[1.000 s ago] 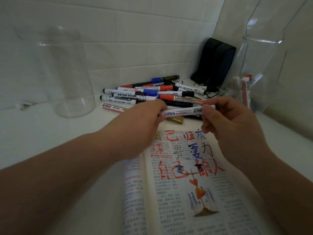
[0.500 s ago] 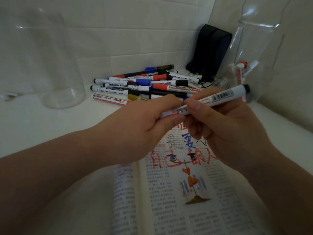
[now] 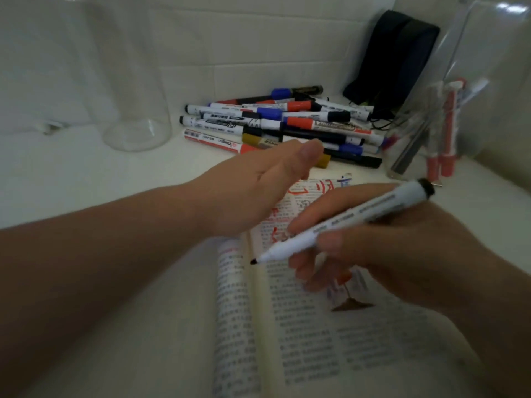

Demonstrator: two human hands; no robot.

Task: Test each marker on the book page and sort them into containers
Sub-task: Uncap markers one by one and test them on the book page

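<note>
Marker (image 3: 344,225) with a bare black tip, held low over the book (image 3: 316,340).
The book lies open in front, with red and blue scribbles on its right page. The left jar (image 3: 135,81) stands far back, and the right jar (image 3: 474,53) has red pens (image 3: 448,130) in it. A pile (image 3: 281,124) of markers lies between the jars. The right hand (image 3: 402,248) pinches the marker with fingers and thumb. The left hand (image 3: 258,191) hovers beside it with its thumb straight and its fingers hidden, so I cannot tell how they lie.
</note>
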